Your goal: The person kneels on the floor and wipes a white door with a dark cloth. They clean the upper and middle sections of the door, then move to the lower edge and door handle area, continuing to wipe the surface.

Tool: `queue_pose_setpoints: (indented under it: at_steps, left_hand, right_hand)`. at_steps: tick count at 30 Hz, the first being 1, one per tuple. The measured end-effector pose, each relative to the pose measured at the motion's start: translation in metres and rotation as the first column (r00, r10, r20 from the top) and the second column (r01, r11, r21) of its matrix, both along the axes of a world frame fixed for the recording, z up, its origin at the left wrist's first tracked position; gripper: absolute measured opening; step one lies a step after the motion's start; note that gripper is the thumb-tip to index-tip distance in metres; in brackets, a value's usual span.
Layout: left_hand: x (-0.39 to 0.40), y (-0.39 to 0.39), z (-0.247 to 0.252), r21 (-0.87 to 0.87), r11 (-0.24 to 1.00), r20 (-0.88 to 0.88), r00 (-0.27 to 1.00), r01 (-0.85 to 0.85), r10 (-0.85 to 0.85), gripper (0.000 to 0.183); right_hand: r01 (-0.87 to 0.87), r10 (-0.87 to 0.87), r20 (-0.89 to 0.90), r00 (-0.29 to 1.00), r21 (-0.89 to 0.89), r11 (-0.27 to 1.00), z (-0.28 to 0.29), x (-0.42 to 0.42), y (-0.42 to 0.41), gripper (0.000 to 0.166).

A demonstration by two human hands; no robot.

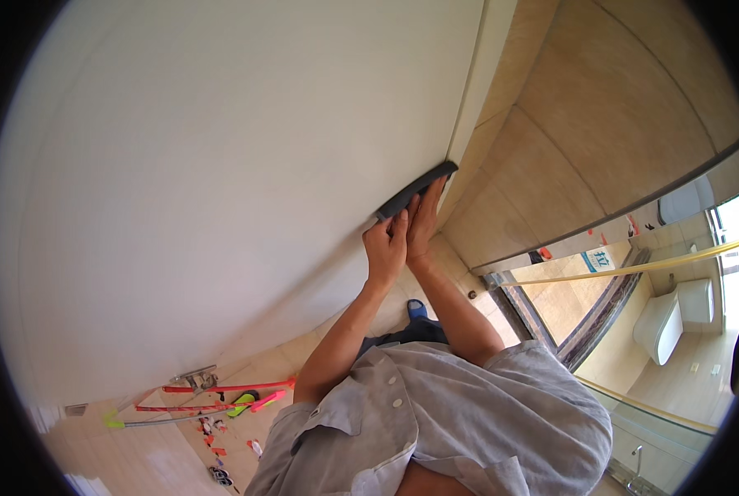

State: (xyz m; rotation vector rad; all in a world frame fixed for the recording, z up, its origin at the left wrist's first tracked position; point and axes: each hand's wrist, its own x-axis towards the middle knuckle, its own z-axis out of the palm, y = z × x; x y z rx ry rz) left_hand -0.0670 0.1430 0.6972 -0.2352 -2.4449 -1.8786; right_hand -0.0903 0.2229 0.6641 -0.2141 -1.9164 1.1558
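A long, narrow dark grey tool (416, 191), whose exact kind I cannot tell, lies slanted against a large white panel (220, 155). Its upper right end reaches the panel's edge strip. My right hand (425, 220) is pressed along the tool with fingers stretched toward that upper end. Close beside it, my left hand (385, 251) has its fingertips at the tool's lower left end. The two hands touch or nearly touch each other. Part of the tool is hidden behind my fingers.
Beige tiled wall (568, 124) stands right of the panel. A glass partition and a white toilet (661, 322) are at far right. At lower left are a metal fitting (199, 377), red poles (220, 387), a green-and-black shoe (243, 403) and scattered red scraps (214, 443).
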Motion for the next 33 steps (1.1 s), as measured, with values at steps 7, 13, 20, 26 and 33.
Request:
queue_pose_setpoints:
  at_steps: [7, 13, 20, 26, 33]
  left_hand:
    - [-0.008, 0.011, 0.007, -0.475, 0.879, -0.273, 0.957, -0.044, -0.099, 0.036]
    - [-0.019, 0.016, 0.041, -0.426, 0.895, -0.204, 0.950, 0.132, -0.237, 0.034]
    - [-0.001, 0.009, 0.086, -0.043, 0.985, -0.401, 0.900, 0.169, -0.172, 0.024]
    - [0.002, 0.022, 0.146, 0.053, 0.973, -0.521, 0.838, 0.223, -0.164, 0.017]
    - [-0.015, 0.027, 0.194, 0.049, 0.978, -0.671, 0.732, 0.202, -0.118, 0.015]
  right_hand:
    - [0.034, 0.009, 0.100, 0.995, -0.418, 0.908, -0.023, 0.001, -0.017, 0.061]
    - [0.115, -0.150, -0.093, 0.984, -0.305, 0.945, 0.010, -0.029, -0.002, 0.062]
    - [0.124, -0.135, -0.330, 0.934, -0.053, 0.991, 0.107, -0.059, 0.033, 0.061]
    - [0.156, -0.069, -0.455, 0.888, 0.157, 0.975, 0.207, -0.074, 0.063, 0.064]
    - [0.196, -0.044, -0.499, 0.866, 0.256, 0.947, 0.310, -0.082, 0.072, 0.067]
